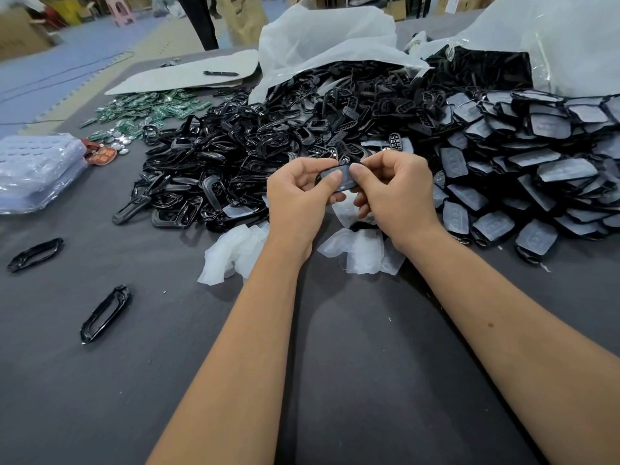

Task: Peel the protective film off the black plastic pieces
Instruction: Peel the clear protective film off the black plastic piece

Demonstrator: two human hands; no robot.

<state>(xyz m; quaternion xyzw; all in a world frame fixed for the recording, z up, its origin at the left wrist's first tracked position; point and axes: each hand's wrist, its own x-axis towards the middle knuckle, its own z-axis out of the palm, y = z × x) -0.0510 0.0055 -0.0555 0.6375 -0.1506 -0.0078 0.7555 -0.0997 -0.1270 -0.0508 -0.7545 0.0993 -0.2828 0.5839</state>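
Bare dark tabletop (352, 347) nearest, both forearms reaching across it. Two loose black frames (104, 314) lie left, well apart from the piles.

Left hand (298, 199) and right hand (396, 193) meet above the cloth, thumbs and fingers pinching one black plastic piece (337, 177) between them (film edge too small to make out). Under the wrists, a scatter of peeled film scraps (359, 251).

Beyond: heap of black frames (214, 169) left of centre; film-covered pieces (523, 172) stacked right.

Far: two white plastic bags, the middle bag (322, 38) spilling black parts, the right bag (553, 45) cut off by the frame edge. Green circuit boards (151, 110) at the far left; a clear wrapped pack (37, 172) runs off the left edge.
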